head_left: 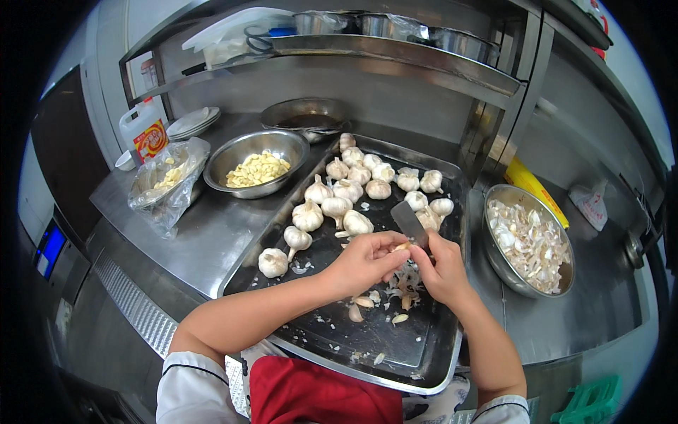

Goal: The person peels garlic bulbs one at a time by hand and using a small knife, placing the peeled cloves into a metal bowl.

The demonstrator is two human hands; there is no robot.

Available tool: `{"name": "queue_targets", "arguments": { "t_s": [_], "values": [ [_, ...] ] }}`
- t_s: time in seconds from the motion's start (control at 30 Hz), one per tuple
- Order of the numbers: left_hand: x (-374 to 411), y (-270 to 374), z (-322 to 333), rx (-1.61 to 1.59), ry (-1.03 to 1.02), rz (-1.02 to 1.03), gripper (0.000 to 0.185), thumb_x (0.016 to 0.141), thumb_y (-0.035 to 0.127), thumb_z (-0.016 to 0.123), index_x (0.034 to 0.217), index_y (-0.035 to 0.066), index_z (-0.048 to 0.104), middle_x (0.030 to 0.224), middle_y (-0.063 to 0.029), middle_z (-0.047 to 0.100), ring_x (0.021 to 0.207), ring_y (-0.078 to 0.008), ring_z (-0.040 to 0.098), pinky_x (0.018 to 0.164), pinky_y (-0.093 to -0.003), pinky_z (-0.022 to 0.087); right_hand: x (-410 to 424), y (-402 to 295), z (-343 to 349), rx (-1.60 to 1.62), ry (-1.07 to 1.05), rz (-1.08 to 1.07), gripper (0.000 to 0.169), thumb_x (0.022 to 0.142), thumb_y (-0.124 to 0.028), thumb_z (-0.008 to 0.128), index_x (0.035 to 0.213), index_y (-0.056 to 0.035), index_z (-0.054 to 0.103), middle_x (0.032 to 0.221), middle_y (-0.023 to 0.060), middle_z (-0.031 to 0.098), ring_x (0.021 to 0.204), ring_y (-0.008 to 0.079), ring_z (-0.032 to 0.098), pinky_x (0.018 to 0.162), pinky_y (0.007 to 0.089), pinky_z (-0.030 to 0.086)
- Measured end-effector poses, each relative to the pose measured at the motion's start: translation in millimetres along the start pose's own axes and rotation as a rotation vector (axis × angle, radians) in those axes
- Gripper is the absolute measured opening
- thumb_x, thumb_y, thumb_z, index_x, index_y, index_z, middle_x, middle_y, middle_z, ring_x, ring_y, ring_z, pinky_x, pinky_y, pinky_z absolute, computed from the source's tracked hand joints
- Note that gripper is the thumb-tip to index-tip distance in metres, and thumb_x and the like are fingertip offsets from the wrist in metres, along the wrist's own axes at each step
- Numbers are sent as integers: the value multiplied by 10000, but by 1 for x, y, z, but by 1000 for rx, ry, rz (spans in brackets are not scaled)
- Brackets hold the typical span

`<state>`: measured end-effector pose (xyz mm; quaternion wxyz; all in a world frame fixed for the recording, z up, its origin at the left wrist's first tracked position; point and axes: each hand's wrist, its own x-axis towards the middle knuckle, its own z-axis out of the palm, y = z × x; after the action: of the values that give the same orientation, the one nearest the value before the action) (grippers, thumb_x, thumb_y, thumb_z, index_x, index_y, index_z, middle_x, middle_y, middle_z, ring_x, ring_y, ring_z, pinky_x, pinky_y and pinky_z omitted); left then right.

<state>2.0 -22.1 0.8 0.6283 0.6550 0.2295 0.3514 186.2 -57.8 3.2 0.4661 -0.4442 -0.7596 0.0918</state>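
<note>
My left hand (373, 259) pinches a garlic clove (401, 247) between its fingertips, above a dark metal tray (339, 365). Close beside it, my right hand (442, 262) grips a small knife with a broad blade (409, 220), which points up and away from me; its thumb touches the clove. Whole garlic bulbs (307, 215) lie in the far and left parts of the tray. Below my hands are loose cloves (356, 312) and papery garlic skins (407, 281). The knife's handle is mostly hidden in my right hand.
A steel bowl of peeled cloves (258, 169) and a plastic-lined bowl (168, 177) stand left of the tray. To the right is a steel bowl of garlic skins (527, 246), beside a yellow box (536, 192). A dark pan (304, 119) stands behind, under a steel shelf (392, 50).
</note>
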Motion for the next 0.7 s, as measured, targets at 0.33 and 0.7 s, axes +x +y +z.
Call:
{"name": "queue_targets", "arguments": {
  "t_s": [0.33, 0.7],
  "values": [
    [6, -1, -17, -598, -163, -305, 100, 969, 139, 517, 970, 44, 545, 813, -28, 572, 636, -83, 492, 557, -209, 393, 2, -2, -1, -81, -48, -73, 216, 866, -146, 635, 781, 5, 507, 616, 169, 533, 567, 348, 565, 510, 393, 416],
    [6, 4, -16, -486, -21, -234, 74, 956, 86, 495, 959, 29, 542, 800, -22, 533, 657, -92, 471, 590, -228, 386, 1, -10, -11, -81, -84, -248, 199, 823, -114, 664, 758, -7, 509, 589, 129, 516, 518, 320, 543, 486, 380, 406]
  ]
}}
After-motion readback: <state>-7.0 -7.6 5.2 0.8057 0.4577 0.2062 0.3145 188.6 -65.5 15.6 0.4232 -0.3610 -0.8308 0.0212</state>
